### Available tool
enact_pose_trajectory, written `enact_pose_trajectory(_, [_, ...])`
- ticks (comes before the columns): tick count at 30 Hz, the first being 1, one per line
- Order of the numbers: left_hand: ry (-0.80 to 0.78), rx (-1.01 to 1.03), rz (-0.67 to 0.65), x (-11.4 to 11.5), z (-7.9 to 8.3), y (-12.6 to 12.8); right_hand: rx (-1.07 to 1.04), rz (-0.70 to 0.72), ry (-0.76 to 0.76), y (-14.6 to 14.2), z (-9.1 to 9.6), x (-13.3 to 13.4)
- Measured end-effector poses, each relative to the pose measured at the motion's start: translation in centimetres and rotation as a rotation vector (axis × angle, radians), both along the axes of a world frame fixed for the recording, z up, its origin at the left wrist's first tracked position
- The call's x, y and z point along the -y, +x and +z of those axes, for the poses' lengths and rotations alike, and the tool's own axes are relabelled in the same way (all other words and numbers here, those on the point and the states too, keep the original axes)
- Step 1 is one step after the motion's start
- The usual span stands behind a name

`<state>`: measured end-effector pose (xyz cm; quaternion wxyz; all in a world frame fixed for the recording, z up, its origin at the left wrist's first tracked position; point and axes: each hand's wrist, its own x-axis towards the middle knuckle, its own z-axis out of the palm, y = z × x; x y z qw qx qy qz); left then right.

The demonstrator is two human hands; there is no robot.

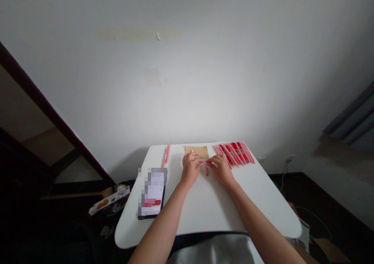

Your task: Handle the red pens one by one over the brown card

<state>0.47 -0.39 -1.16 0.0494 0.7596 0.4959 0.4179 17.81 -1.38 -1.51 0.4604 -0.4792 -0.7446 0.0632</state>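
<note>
My left hand (191,166) and my right hand (220,167) meet near the far side of the white table. Their fingertips are pinched on a small pink piece (205,161) between them, too small to make out clearly. Below the fingertips, a short red stick-like part (207,171) points toward me; I cannot tell whether it is joined to the pink piece. A thin white stick (192,154) shows at the fingers of my left hand. Just behind the hands lies a tan sheet (198,151). Many pink and red pens (235,154) lie in a row beside my right hand.
On the left of the white table (210,209) lies a phone (153,194) with its screen lit. Pink pens (166,155) lie behind it. A wall (193,100) stands at the table's far edge. Boxes and cables are on the floor at both sides.
</note>
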Motion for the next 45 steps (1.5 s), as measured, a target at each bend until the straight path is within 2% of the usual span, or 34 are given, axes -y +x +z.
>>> enact_pose_trajectory(32, [0.031, 0.019, -0.039, 0.31, 0.22, 0.14, 0.041, -0.025, -0.031, 0.0, 0.0, 0.0])
enact_pose_trajectory(45, [0.079, 0.02, -0.012, 0.06, 0.14, -0.03, 0.024, -0.019, -0.028, 0.01, -0.04, 0.07])
